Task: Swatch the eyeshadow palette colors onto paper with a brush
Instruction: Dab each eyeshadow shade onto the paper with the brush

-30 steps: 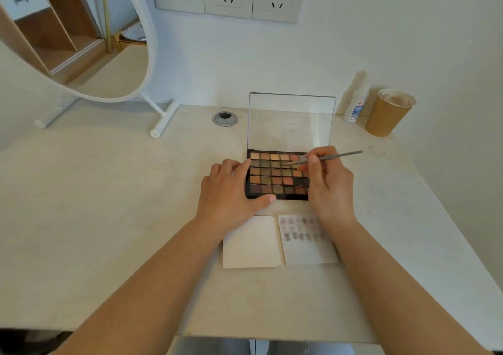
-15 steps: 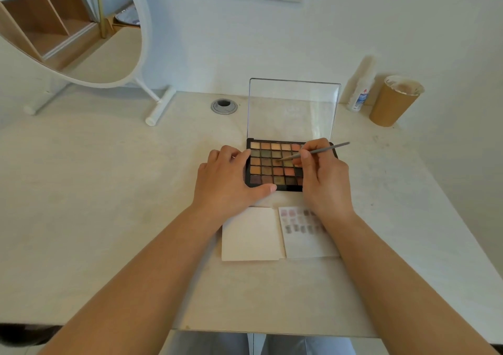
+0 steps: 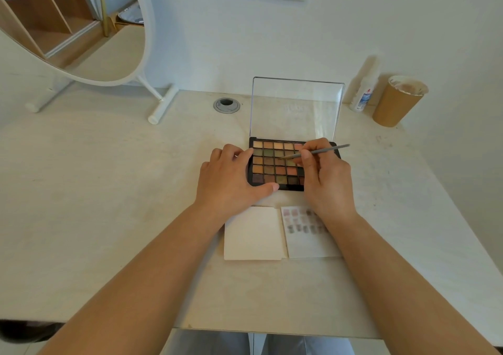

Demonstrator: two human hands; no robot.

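So the table (image 3: 109,191) is pretty bare, which helps, but a few things could go sideways here. Biggest risk imo is the paper (image 3: 253,235): it's a folded card lying just in front of the eyeshadow palette (image 3: 272,164), and the right forearm is lying right across the page with the swatches (image 3: 302,221). Powder smears easily, so one drag of that wrist would probably blur the rows. The palette's clear lid (image 3: 296,107) stands upright behind the pans, and a bump from the hands could knock it shut or shove the whole thing back. The left hand (image 3: 231,180) is spread flat on the table with its thumb pressed along the palette's near edge, holding nothing, just bracing. The right hand (image 3: 324,175) is pinched around the brush (image 3: 315,152), tip down in a middle-row pan. Too much powder loaded there likely means fallout into the neighbouring pans

Hard to see: the right hand covers the palette's right columns, the wrist hides part of the swatches, and which exact shade the tip touches can't be told
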